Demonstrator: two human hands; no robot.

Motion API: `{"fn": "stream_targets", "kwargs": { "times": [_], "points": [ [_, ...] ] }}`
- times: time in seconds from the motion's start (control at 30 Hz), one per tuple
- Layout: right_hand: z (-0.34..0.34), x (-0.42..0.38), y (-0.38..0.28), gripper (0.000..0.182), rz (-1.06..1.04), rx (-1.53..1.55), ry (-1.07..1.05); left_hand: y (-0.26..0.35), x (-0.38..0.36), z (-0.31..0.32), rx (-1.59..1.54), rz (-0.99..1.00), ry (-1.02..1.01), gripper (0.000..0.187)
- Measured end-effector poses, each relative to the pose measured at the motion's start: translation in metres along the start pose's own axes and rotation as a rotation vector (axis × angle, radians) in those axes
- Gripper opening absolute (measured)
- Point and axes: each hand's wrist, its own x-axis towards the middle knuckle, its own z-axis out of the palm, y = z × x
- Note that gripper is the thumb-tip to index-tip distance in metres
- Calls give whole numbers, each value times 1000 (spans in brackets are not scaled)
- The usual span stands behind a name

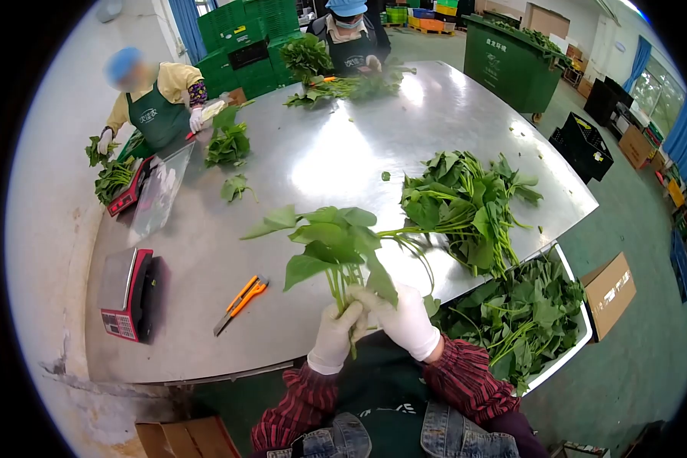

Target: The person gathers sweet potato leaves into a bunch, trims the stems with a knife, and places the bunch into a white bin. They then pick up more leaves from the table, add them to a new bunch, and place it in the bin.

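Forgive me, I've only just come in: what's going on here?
The person's white-gloved left hand holds a bunch of green leaves by the stems, the white-gloved right hand against it, at a shiny metal table. A larger green leafy heap lies to the right; orange-handled scissors lie to the left, unheld. Two blue-capped co-workers have leafy greens before them.

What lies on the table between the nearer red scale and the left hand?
Orange-handled snips lie between that scale and the left hand, in the head view.

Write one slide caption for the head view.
Gloved left hand grips leafy stems, right hand close by, at a metal table.
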Motion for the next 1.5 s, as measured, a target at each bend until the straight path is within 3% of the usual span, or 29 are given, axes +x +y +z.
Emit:
{"fn": "stream_targets", "kwargs": {
  "times": [0.07, 0.13, 0.2, 0.3, 0.4, 0.47, 0.5, 0.6, 0.63, 0.67, 0.73, 0.8, 0.87, 0.93, 1.0, 1.07, 1.13, 1.17, 1.2, 1.23, 1.27, 1.3, 1.33, 1.37, 1.4, 1.43, 1.5],
  "points": [
    [-4, 0, 10, 18, 54, -52, -13, 4, 1, 0, -12, 37, -22, 25],
    [-7, -2, 11, 19, 357, 245, -67, 2, 0, -1, 4, 28, -12, 25],
    [-9, -1, 7, 19, 392, 159, -68, -1, -1, 0, 20, 8, -9, 25],
    [-15, -4, 3, 18, 497, 337, -57, -3, 0, 7, 22, -39, -4, 27],
    [-11, -13, 19, 16, 351, 240, -4, -4, 1, 13, -77, -60, 19, 30],
    [-8, -16, 21, 14, -91, -8, 46, 1, 0, 21, -232, -114, -66, 32],
    [-10, -24, 15, 12, 110, 121, -28, -1, 0, 22, -272, -164, -61, 33],
    [0, -54, 51, 10, 150, 283, -48, -8, -1, 23, -370, -261, -13, 33],
    [-6, -50, 52, 18, -83, -42, -137, -11, -2, 23, -348, -258, 23, 30],
    [-13, -49, 40, 31, -436, -483, -38, -15, 0, 26, -350, -264, 18, 30],
    [-19, -61, 47, 36, -478, -446, -121, -20, 5, 35, -588, -241, 142, 26],
    [-24, -70, 51, 43, -425, -389, -136, -17, 5, 27, -554, -252, 67, 22],
    [-28, -73, 43, 52, -138, -409, 70, -16, 2, 29, -359, -218, 90, 23],
    [-37, -68, 40, 49, -147, -406, 34, -26, -1, 33, -260, -194, 51, 22],
    [-43, -64, 37, 42, -341, -578, -192, -30, -5, 50, -208, -268, 81, 22],
    [-46, -70, 31, 32, -232, -529, -175, -42, -7, 55, -235, -241, 60, 23],
    [-48, -75, 40, 30, -189, 96, 32, -42, -6, 56, -117, -138, 64, 21],
    [-52, -73, 22, 13, -188, 177, 180, -36, 0, 52, -172, -132, 80, 18],
    [-59, -84, 38, 10, -162, -41, 298, -28, 9, 46, -230, -132, 101, 15],
    [-78, -87, 26, 11, 118, 517, 351, -20, 21, 40, -206, -64, 124, 12],
    [-98, -86, 19, 16, 266, 486, 451, -12, 37, 34, -181, 6, 142, 10],
    [-125, -93, 33, 21, 402, 286, 426, -2, 54, 29, -23, 23, 152, 10],
    [-150, -98, 40, 26, 682, -55, 417, 7, 70, 26, 132, 43, 162, 10],
    [-173, -115, 76, 31, 483, -694, 370, 7, 89, 25, 133, 45, 154, 10],
    [-189, -124, 77, 41, 602, -917, 325, 1, 114, 23, 370, 264, 129, 9],
    [-198, -138, 78, 43, 694, -1081, 353, -11, 137, 18, 605, 484, 104, 12],
    [-212, -158, 77, 42, 796, -1100, 381, -32, 174, 16, 836, 532, 58, 27]
  ]
}}
